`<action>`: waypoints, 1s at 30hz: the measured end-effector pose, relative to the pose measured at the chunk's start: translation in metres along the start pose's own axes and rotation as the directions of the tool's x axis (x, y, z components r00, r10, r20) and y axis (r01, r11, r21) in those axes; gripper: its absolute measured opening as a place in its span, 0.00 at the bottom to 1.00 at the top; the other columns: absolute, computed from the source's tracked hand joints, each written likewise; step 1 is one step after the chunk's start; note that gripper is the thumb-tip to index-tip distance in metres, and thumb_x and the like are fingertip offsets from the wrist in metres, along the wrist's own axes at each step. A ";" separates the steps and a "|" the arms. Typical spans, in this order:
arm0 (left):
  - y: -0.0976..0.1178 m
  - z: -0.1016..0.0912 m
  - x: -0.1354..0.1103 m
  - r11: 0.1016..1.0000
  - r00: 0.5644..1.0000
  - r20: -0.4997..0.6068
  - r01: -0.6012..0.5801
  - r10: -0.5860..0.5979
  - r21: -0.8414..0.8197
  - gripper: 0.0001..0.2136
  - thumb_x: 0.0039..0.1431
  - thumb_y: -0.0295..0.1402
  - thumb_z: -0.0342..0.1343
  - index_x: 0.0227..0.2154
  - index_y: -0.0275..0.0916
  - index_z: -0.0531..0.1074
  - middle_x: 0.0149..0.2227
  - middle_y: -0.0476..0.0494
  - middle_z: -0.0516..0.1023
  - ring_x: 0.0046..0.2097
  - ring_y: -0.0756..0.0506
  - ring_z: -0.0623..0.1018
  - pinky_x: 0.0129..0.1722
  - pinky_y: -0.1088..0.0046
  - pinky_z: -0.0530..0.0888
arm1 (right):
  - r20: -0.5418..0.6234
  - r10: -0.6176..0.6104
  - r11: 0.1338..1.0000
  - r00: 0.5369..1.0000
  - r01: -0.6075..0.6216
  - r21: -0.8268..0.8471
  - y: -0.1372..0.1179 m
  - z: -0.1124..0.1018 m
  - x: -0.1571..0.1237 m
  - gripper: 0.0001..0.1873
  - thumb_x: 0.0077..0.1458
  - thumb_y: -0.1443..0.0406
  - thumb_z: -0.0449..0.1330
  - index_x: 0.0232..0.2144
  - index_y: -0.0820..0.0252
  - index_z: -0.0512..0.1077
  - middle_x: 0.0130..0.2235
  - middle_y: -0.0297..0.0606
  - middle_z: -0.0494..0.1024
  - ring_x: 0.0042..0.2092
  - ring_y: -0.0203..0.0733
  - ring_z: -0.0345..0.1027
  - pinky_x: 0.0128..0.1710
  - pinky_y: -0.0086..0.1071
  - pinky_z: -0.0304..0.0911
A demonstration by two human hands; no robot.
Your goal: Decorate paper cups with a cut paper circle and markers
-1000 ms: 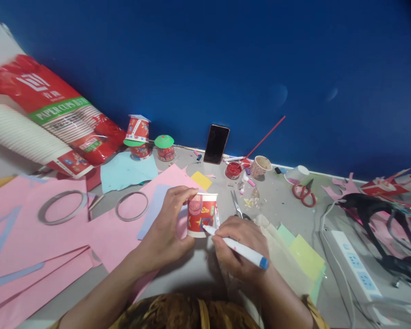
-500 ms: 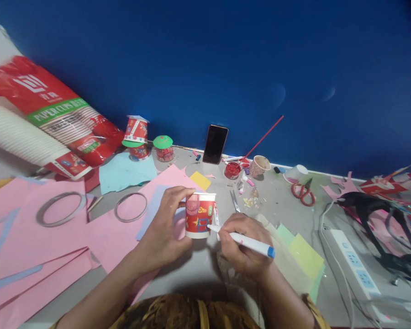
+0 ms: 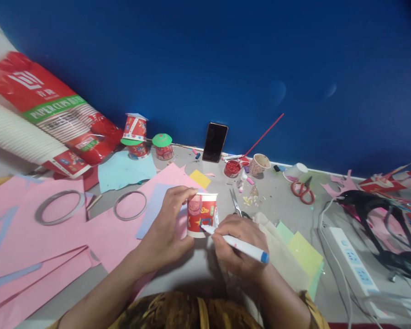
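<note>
A red printed paper cup [image 3: 201, 211] stands upright in my left hand [image 3: 167, 224], thumb low on its side and fingers at the rim. Blue marker lines form a small box shape on the cup's front. My right hand [image 3: 241, 246] grips a white marker pen [image 3: 244, 246] with a blue end. The pen's tip meets the cup's wall at the blue lines, near its lower middle. Just beyond my right hand lie silver-bladed scissors [image 3: 236, 202], their handles partly hidden.
Pink paper [image 3: 109, 235] and two tape rings [image 3: 130, 205] lie left. Behind are decorated cups [image 3: 135, 129], a propped phone [image 3: 215, 142] and a cup of red bits [image 3: 232, 168]. Red-handled scissors [image 3: 302, 192], a power strip [image 3: 354, 262] and a black strap frame [image 3: 380, 228] lie right.
The marker tip has shifted left across the blue box on the cup, and my right hand has moved slightly left with it. My left hand keeps its hold on the cup.
</note>
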State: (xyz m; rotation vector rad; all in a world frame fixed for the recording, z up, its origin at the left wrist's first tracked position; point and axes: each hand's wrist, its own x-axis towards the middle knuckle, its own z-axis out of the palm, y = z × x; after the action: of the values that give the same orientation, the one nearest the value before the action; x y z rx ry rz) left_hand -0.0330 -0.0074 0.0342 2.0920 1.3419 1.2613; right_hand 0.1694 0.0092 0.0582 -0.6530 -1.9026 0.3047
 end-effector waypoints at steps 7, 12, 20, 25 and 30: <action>0.000 0.000 -0.002 0.999 0.999 -0.018 0.027 -0.027 -0.036 0.39 0.50 0.19 0.55 0.65 0.49 0.59 0.61 0.39 0.66 0.65 0.36 0.69 0.63 0.49 0.75 | 0.009 0.031 0.998 0.999 -0.031 -0.064 0.000 -0.005 0.002 0.09 0.65 0.69 0.60 0.30 0.56 0.73 0.24 0.31 0.81 0.25 0.36 0.77 0.28 0.27 0.69; 0.000 -0.003 -0.001 0.996 0.998 -0.012 0.057 -0.058 -0.075 0.38 0.50 0.19 0.56 0.66 0.50 0.60 0.62 0.39 0.66 0.65 0.36 0.69 0.63 0.51 0.76 | -0.008 0.050 0.996 0.999 -0.050 -0.068 0.001 -0.007 0.005 0.10 0.63 0.70 0.60 0.29 0.55 0.72 0.23 0.30 0.78 0.23 0.35 0.75 0.26 0.25 0.68; 0.002 -0.004 0.000 0.993 0.996 -0.008 0.083 -0.084 -0.086 0.39 0.50 0.19 0.55 0.65 0.51 0.60 0.62 0.40 0.66 0.65 0.37 0.69 0.63 0.53 0.76 | -0.110 0.117 0.992 0.987 -0.121 -0.034 0.003 -0.007 0.006 0.10 0.61 0.70 0.59 0.27 0.55 0.72 0.21 0.30 0.77 0.22 0.36 0.74 0.24 0.27 0.67; 0.002 -0.004 0.000 0.995 0.997 -0.003 0.082 -0.083 -0.058 0.39 0.50 0.19 0.55 0.66 0.51 0.60 0.62 0.40 0.66 0.65 0.38 0.69 0.63 0.53 0.75 | -0.117 0.119 0.992 0.986 -0.123 -0.031 0.000 -0.005 0.006 0.10 0.60 0.71 0.60 0.27 0.55 0.73 0.21 0.30 0.78 0.22 0.36 0.74 0.23 0.27 0.68; 0.002 -0.002 0.000 0.999 0.999 -0.002 0.044 -0.044 -0.021 0.39 0.49 0.19 0.55 0.66 0.49 0.59 0.61 0.39 0.67 0.64 0.36 0.69 0.63 0.49 0.74 | -0.055 0.064 0.998 0.996 -0.065 -0.005 -0.003 -0.003 0.004 0.08 0.61 0.71 0.61 0.30 0.55 0.75 0.24 0.32 0.81 0.24 0.37 0.77 0.25 0.27 0.71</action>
State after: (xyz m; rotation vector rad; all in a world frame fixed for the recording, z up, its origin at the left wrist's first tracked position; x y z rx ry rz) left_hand -0.0330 -0.0087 0.0367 2.0365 1.3627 1.2541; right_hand 0.1697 0.0088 0.0636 -0.7212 -1.8337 0.3186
